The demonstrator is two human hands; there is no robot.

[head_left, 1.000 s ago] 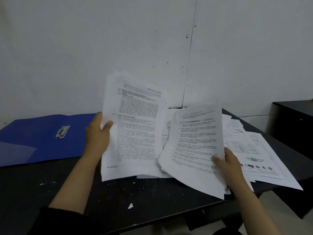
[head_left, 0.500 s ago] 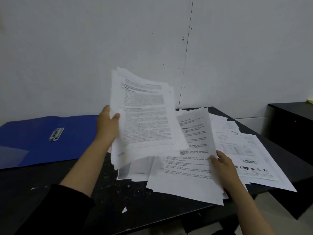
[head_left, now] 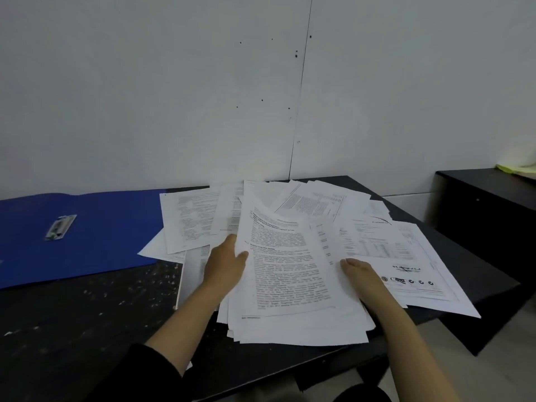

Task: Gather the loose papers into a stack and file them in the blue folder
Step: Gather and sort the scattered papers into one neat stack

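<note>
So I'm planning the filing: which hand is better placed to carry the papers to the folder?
Left hand: it grips the papers on the side nearest the folder.

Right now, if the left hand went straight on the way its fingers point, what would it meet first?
The left hand points away and slightly right, holding the edge of the gathered stack. Straight on, it would probably first meet the loose sheets spread behind it, then the wall. Depth is unclear.
</note>
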